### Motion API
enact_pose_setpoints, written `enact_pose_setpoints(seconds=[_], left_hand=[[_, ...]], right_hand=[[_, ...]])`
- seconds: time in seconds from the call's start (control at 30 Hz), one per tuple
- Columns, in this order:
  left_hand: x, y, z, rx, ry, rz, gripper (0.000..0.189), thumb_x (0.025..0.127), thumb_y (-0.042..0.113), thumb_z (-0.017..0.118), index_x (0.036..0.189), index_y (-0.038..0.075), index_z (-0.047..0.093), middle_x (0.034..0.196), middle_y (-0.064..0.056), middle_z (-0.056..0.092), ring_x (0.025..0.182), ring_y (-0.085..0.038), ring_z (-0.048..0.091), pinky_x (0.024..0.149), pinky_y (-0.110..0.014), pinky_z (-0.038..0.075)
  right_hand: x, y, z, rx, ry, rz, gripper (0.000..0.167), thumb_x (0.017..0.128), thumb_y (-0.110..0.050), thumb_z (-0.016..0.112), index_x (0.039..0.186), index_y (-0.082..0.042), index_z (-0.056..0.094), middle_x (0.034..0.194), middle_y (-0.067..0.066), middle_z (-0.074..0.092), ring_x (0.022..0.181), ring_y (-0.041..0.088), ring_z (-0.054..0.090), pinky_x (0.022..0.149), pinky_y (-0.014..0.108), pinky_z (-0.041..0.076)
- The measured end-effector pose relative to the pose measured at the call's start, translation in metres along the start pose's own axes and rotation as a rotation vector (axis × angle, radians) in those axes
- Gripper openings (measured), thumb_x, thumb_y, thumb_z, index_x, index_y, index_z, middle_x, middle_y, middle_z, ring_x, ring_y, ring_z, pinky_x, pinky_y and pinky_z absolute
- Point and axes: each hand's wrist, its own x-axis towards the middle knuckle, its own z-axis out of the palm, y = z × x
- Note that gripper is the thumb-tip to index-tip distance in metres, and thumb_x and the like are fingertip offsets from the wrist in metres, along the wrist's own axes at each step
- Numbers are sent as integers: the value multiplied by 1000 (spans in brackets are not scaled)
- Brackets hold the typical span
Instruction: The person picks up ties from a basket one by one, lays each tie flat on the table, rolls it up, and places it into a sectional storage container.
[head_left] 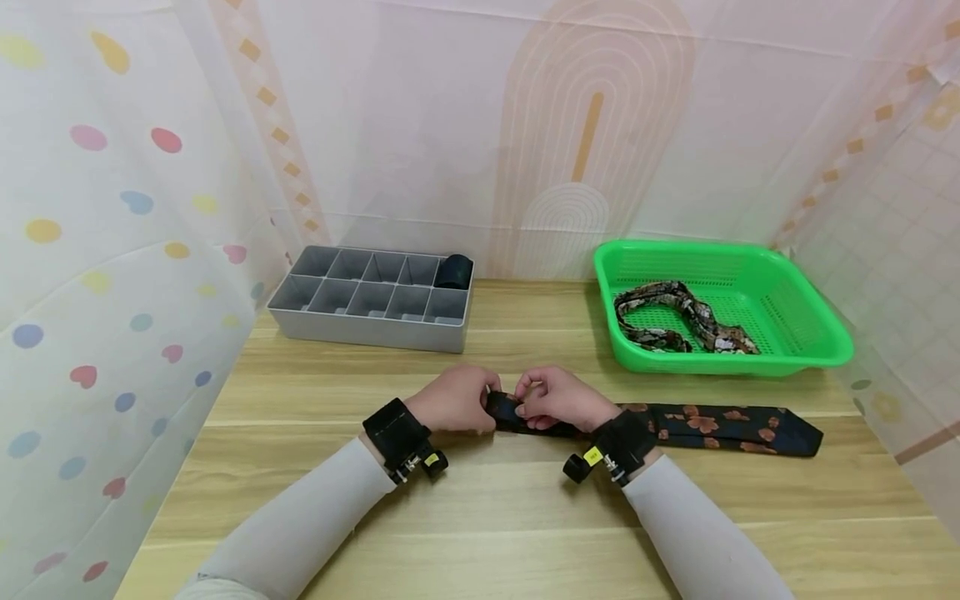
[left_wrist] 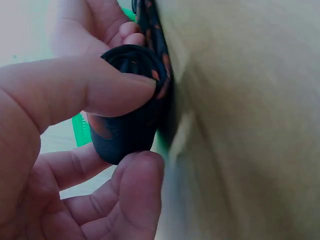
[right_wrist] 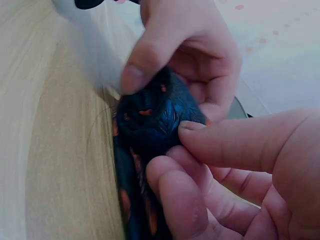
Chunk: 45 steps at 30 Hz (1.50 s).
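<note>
A dark navy necktie (head_left: 712,427) with orange-brown flowers lies along the wooden table, its wide pointed end flat at the right. Its left part is wound into a roll (left_wrist: 125,135), whose coiled end shows in the left wrist view. My left hand (head_left: 459,402) holds this roll, thumb across the coiled end and fingertips at the opposite side. From the right, my right hand (head_left: 564,400) pinches the roll between thumb and fingers, as the right wrist view shows. Part of the tie's middle is hidden under my right hand and wrist.
Behind my hands stands a grey divided box (head_left: 367,333), with a dark rolled item (head_left: 454,272) in its back right compartment. At the back right, a green basket (head_left: 735,365) contains a crumpled brown-and-black patterned strip of cloth (head_left: 697,312). Patterned curtains hang behind and beside the table.
</note>
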Motion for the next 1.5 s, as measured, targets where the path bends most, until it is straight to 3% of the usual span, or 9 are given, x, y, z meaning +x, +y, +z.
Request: enact_pose_setpoints(seconds=[0.3, 0.47, 0.6, 0.67, 0.8, 0.9, 1.07, 1.27, 1.5], left_hand=[[0, 4, 1, -53, 111, 54, 20, 73, 17, 81, 88, 16, 68, 69, 5, 56, 64, -12, 51, 62, -26, 41], [6, 2, 12, -44, 144, 101, 20, 72, 19, 80, 89, 17, 69, 70, 7, 58, 63, -10, 51, 62, -23, 42], [11, 4, 17, -15, 155, 122, 17, 72, 20, 80, 84, 20, 67, 71, 8, 58, 65, -10, 51, 63, -23, 42], [13, 7, 18, 6, 152, 127, 18, 73, 21, 80, 82, 20, 65, 71, 9, 56, 64, -10, 50, 63, -23, 41], [15, 15, 17, 42, 134, 130, 22, 73, 18, 82, 76, 19, 60, 68, 9, 48, 63, -9, 46, 61, -23, 37], [17, 22, 16, 59, 119, 127, 25, 72, 17, 82, 73, 20, 57, 66, 10, 45, 62, -9, 45, 60, -24, 36], [25, 25, 18, 95, 77, 132, 25, 70, 17, 81, 70, 22, 56, 66, 12, 46, 63, -8, 46, 58, -24, 37], [28, 17, 17, 126, -7, 102, 29, 68, 20, 89, 85, 18, 67, 80, 7, 62, 77, -13, 54, 68, -26, 44], [28, 10, 16, -3, -46, 110, 29, 74, 27, 90, 91, 19, 69, 74, 7, 61, 71, -11, 55, 65, -27, 44]], right_hand=[[-1, 0, 10, -62, 118, -47, 14, 91, -3, 75, 103, -1, 69, 65, -2, 68, 59, 11, 65, 56, 24, 54], [0, 2, 14, -233, 209, -76, 13, 86, -2, 71, 97, -8, 69, 62, -2, 65, 53, 11, 58, 53, 26, 47], [1, 2, 12, -364, 236, -88, 17, 83, -1, 67, 94, -13, 68, 62, -4, 63, 51, 10, 54, 53, 25, 42], [0, 2, 8, -328, 196, -89, 21, 82, 2, 66, 100, -10, 66, 62, -3, 61, 52, 11, 53, 54, 25, 42], [-2, 2, -3, -106, 47, -77, 32, 85, 5, 65, 115, -2, 58, 68, -1, 62, 60, 11, 57, 58, 24, 48], [-2, 2, -8, 15, -9, -31, 31, 88, -2, 67, 116, -2, 55, 74, 1, 66, 65, 12, 62, 60, 25, 54], [-3, 3, -10, 19, 45, 64, 26, 92, -19, 78, 101, -9, 57, 70, 1, 65, 62, 12, 63, 56, 26, 55], [-8, 1, -22, -21, 64, 87, 23, 90, -14, 80, 95, -7, 58, 68, 1, 64, 58, 11, 61, 52, 24, 52], [-10, 4, -34, -39, -4, 93, 20, 92, -10, 77, 98, -5, 59, 69, 1, 66, 60, 12, 63, 54, 24, 52]])
